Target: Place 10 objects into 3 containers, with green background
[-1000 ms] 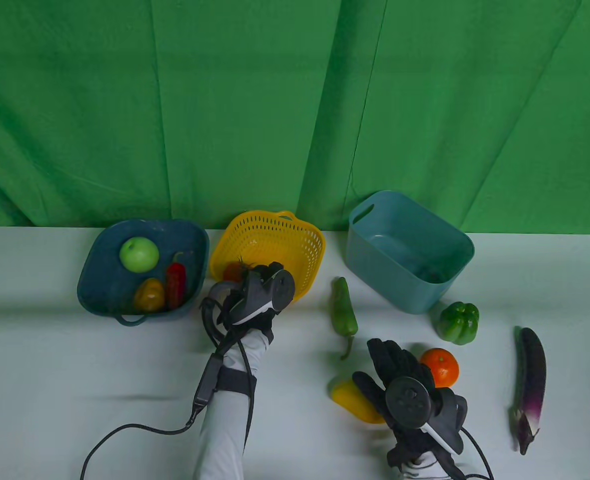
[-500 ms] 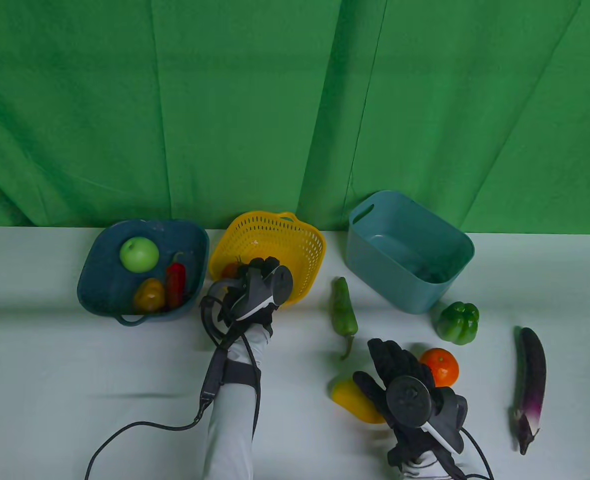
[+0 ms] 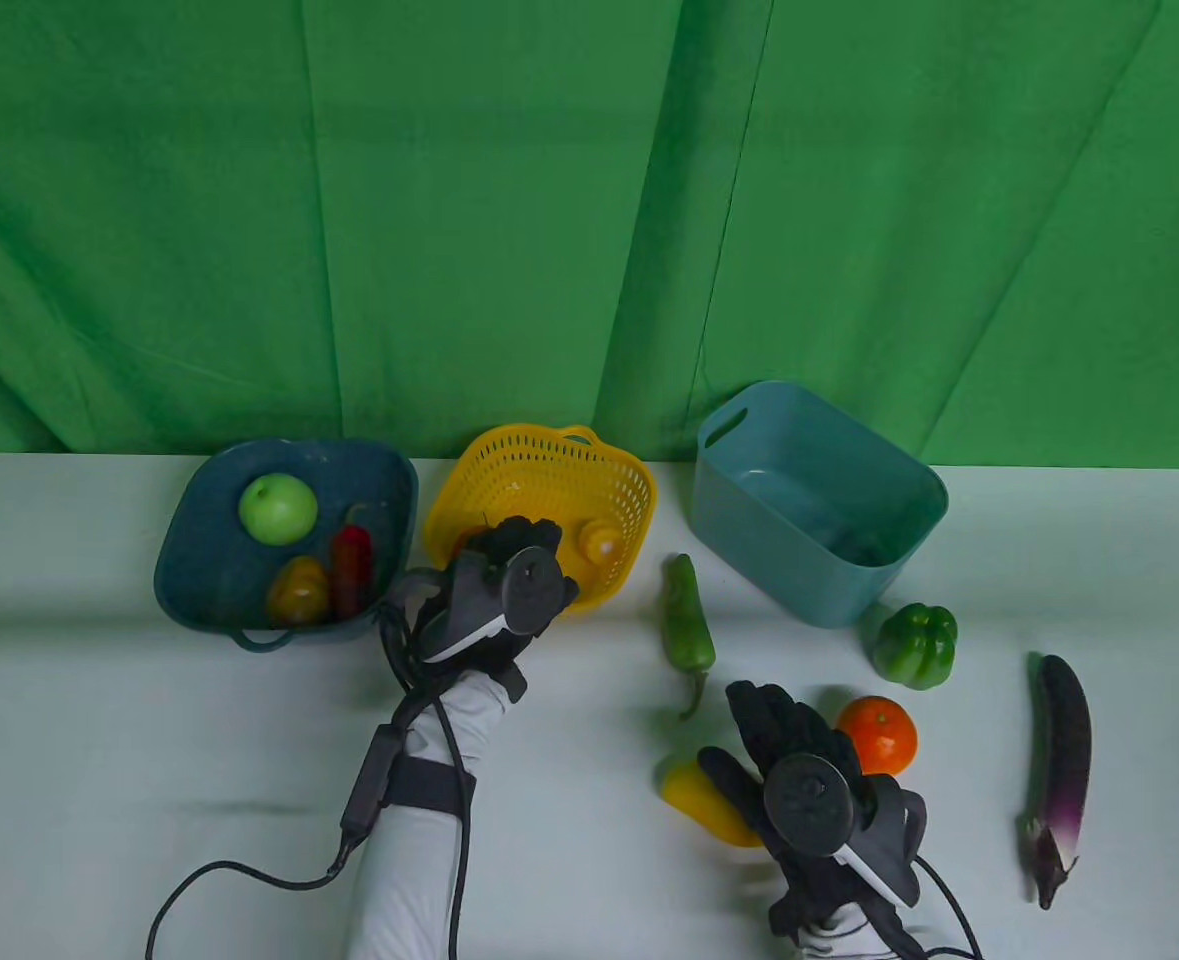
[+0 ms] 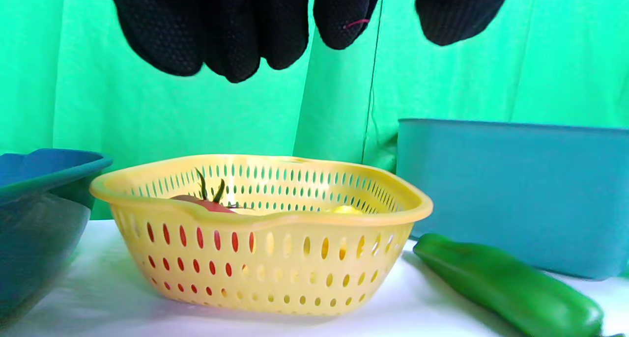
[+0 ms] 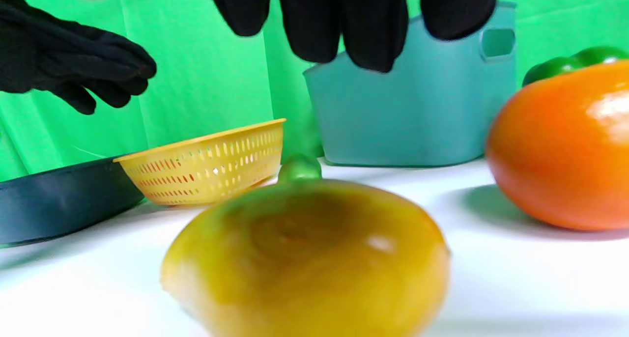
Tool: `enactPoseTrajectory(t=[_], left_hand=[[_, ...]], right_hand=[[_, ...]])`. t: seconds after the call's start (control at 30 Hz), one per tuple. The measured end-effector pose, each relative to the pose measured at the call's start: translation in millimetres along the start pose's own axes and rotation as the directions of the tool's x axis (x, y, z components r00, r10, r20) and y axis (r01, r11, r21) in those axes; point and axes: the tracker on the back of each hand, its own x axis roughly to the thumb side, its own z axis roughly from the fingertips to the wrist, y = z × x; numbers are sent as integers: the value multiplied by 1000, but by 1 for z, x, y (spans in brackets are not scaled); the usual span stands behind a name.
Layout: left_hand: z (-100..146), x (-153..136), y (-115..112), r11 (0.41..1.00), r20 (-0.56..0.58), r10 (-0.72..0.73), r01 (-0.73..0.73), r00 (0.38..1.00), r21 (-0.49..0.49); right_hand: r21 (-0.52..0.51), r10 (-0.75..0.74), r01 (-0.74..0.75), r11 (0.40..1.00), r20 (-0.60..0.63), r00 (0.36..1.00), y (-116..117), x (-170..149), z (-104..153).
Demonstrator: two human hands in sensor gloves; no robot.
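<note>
A: Start with the yellow basket [image 3: 541, 480]. What's in it?

B: Two things: a red tomato [image 4: 204, 203] with a green stem and a small yellow fruit [image 3: 601, 542]. Your left hand [image 3: 509, 560] hovers over the basket's near rim, fingers [image 4: 231, 32] hanging loose and apart, holding nothing.

A: And to the left of the basket?

B: The dark blue bowl [image 3: 199, 580] sits just beside it, with three items inside: one green apple [image 3: 278, 508], one red chili [image 3: 351, 565] and one yellow-orange fruit [image 3: 299, 590].

A: To its right?

B: The teal bin [image 3: 909, 500]. I can't tell from these views what, if anything, lies in it. One long green pepper [image 3: 687, 625] lies on the table [image 3: 99, 720] between basket and bin, nearer you.

A: Where's my right hand?

B: Your right hand [image 3: 799, 750] is well to the right of the basket and nearer you, palm down, fingers relaxed and spread above the yellow mango [image 5: 307, 258]. They hang clear of it and grip nothing.

A: What else is loose out there?

B: One orange [image 3: 879, 735] just beside that hand, one green bell pepper [image 3: 915, 645] beyond it near the bin, and one eggplant [image 3: 1057, 770] farthest right of the basket.
</note>
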Motion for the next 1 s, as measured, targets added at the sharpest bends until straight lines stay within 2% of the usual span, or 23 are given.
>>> enactPoseTrajectory(t=[0.23,0.5,0.73,1.0], left_hand=[[38,-21,15,994,39,70,-73,997,75],[91,-49,17,989,16,-17,15,1000,147],[129,-67,-2,985,8,15,-16,1000,172],[157,-75,-31,995,13,-28,27,1000,101]], right_hand=[[6,5,-5,1000,4,1000,1,2,0],[12,12,-12,1000,6,1000,2,3,1],[12,6,-6,1000,2,1000,3,2,1],[25,30,-30,999,6,1000,7,5,1]])
